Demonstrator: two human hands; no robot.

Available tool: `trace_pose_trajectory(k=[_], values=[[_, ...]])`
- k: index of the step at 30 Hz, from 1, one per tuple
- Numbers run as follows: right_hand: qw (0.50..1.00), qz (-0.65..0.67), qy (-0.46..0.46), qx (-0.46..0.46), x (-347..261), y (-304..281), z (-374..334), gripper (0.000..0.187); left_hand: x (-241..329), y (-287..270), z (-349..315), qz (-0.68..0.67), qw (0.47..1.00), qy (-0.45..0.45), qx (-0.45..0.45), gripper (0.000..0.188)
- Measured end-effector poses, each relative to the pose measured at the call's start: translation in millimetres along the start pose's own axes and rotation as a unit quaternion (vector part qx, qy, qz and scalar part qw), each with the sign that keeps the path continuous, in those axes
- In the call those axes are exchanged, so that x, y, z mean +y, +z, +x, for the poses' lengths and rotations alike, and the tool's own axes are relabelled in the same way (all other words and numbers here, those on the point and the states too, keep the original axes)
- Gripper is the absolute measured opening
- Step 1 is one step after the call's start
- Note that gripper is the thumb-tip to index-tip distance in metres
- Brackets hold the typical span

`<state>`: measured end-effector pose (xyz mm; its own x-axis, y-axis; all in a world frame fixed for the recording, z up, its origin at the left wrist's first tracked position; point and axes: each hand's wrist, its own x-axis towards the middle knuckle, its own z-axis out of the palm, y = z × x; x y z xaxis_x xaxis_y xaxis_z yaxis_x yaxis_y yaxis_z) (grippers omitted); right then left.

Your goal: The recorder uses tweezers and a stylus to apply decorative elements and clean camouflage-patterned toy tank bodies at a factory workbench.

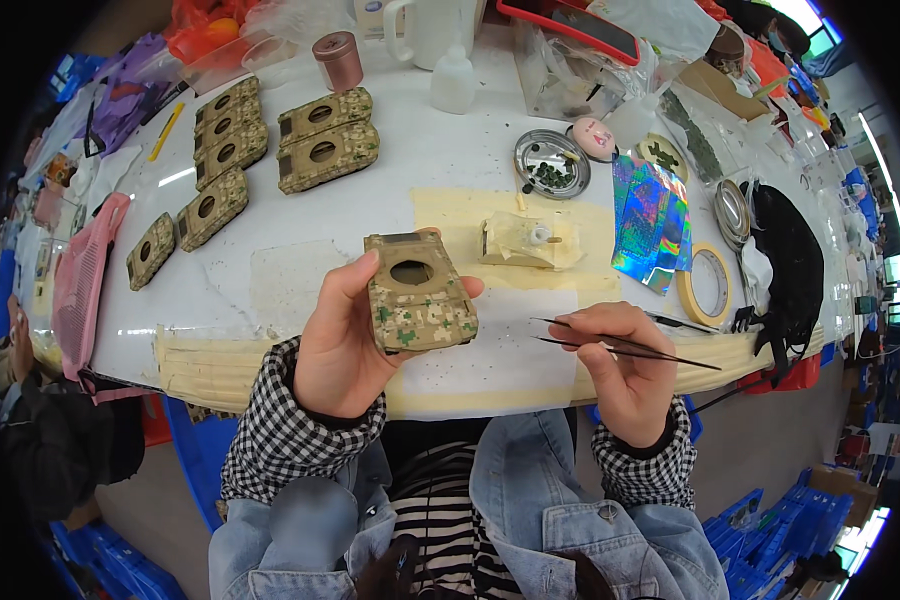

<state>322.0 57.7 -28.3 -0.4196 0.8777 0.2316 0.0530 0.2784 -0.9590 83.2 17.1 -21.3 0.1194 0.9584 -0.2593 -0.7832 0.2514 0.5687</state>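
Note:
My left hand point(335, 350) grips a camouflage-painted model tank hull point(430, 318) by its sides, tilted up above the table's near edge. A round hole opens in the hull's tan top. Dark tweezers point(670, 356) are pinched in my right hand point(630, 390), their tips apart and pointing left toward the hull without touching it. Below both hands lies a white paper sheet point(530, 350) scattered with tiny dark specks. Just beyond stands a tape-wrapped block point(510, 243) with a short white peg on it.
Several similar hulls point(325, 150) stand at the far left. A round metal dish point(552, 165) holds small dark green parts. Holographic sheets point(652, 220), a masking tape roll point(705, 283) and a black bag point(790, 260) lie on the right. A pink basket point(88, 285) sits at the left edge.

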Motion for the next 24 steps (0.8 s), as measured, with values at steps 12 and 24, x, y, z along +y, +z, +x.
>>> trace_pose_trajectory(k=[12, 24], values=[[0.989, -0.063, -0.123, -0.054, -25, 11, 24, 0.019, 5, -2, -6, 0.023, 0.993, -0.044, -0.111, 0.062], [0.997, 0.048, -0.022, -0.053, -27, 14, 30, 0.013, 5, -5, -6, 0.027, 0.985, -0.054, -0.164, 0.064]])
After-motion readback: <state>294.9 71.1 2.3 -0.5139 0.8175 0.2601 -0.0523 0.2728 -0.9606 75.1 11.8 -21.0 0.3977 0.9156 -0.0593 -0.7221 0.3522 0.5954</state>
